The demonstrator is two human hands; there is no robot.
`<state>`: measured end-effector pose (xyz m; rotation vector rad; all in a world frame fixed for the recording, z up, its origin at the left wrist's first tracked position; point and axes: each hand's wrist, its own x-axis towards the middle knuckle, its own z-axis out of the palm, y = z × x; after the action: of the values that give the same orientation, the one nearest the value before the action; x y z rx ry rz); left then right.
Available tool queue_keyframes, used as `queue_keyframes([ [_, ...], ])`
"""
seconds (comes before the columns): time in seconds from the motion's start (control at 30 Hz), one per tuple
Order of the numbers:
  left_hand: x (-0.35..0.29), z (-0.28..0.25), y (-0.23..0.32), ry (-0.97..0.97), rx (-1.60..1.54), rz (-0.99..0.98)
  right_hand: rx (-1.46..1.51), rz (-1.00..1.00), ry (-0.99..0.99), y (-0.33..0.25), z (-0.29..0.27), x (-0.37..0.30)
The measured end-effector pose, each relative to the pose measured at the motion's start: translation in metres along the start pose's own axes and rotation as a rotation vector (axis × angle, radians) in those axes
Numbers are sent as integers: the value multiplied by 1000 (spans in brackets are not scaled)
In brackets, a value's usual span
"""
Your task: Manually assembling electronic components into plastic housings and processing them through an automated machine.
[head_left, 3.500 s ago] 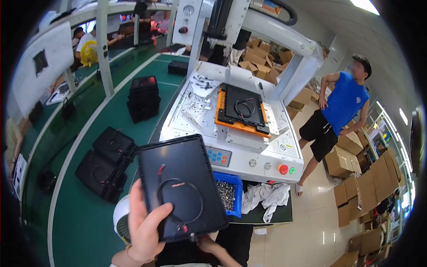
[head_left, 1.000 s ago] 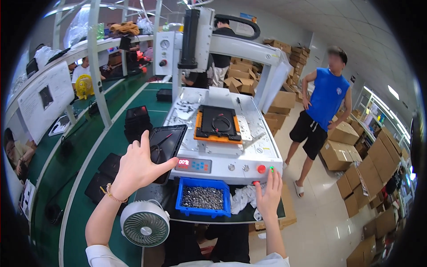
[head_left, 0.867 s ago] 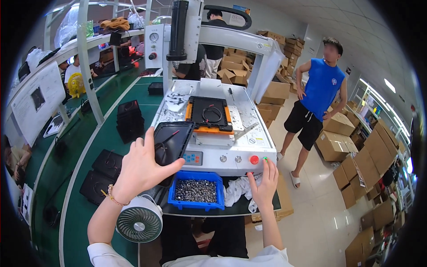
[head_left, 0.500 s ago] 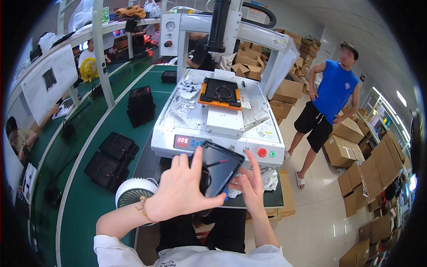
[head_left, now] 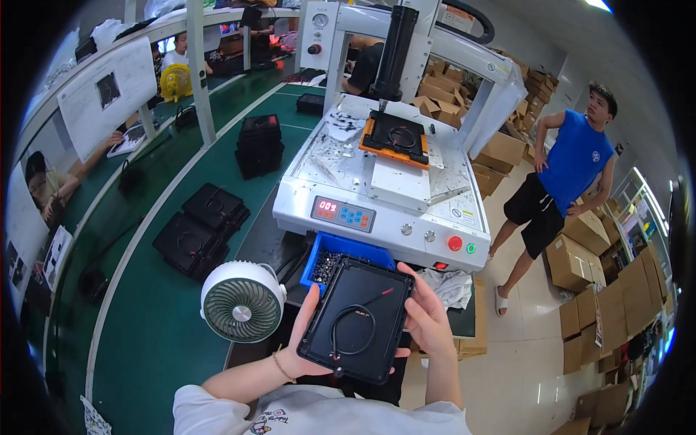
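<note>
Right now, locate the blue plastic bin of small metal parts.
In the head view, the blue plastic bin sits near centre, below the grey control panel, right of the round white fan, partly hidden by the held black rectangular casing.

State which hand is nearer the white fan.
Left. The left hand is just right of the fan; the right hand is farther right, across the black tray.

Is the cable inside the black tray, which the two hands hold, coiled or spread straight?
Mostly coiled: the black cable forms a round loop inside the black tray; one red-tipped end extends beyond the loop.
</note>
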<state>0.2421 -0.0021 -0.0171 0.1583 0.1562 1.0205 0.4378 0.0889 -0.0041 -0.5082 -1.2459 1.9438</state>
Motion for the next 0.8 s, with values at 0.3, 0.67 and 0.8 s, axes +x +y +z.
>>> queue_keyframes([
  [0.3,2,2,-13,-8,169,19,-1628,-670,-283,-41,25,15],
  [0.67,1,12,45,-91,327,843,-1502,-621,-273,-33,41,-54],
  [0.8,4,3,29,-105,322,832,-1195,-408,-64,-5,36,-47],
])
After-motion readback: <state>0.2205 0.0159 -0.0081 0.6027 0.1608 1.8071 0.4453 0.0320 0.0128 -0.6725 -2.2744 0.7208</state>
